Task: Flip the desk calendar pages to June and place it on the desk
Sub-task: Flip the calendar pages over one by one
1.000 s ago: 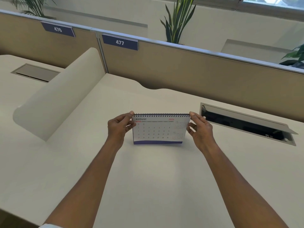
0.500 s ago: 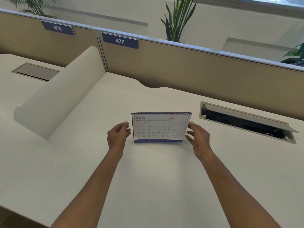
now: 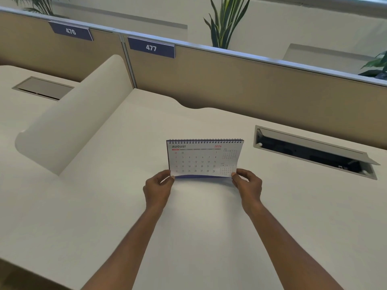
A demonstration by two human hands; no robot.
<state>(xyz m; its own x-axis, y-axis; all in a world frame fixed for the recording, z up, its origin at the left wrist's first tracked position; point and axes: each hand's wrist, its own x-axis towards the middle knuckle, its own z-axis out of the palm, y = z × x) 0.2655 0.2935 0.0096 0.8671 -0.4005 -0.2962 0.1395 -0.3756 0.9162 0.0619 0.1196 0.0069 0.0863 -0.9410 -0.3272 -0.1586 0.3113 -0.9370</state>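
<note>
A spiral-bound desk calendar [image 3: 204,159] stands upright on the cream desk [image 3: 209,227], near its middle. Its front page reads AUGUST 2026. My left hand [image 3: 158,188] pinches the lower left corner of the front page. My right hand [image 3: 248,184] pinches the lower right corner. The bottom edge of that page bows slightly away from the purple base strip.
An open cable hatch [image 3: 314,152] is sunk into the desk to the right of the calendar. A curved cream divider [image 3: 69,120] rises on the left, with a shut hatch [image 3: 43,87] beyond it. A tan partition [image 3: 251,84] labelled 476 and 477 closes off the back.
Both hands let go of the calendar's upper corners, dropped down its sides, and now pinch the two lower corners of the August page. The calendar stays in place.
</note>
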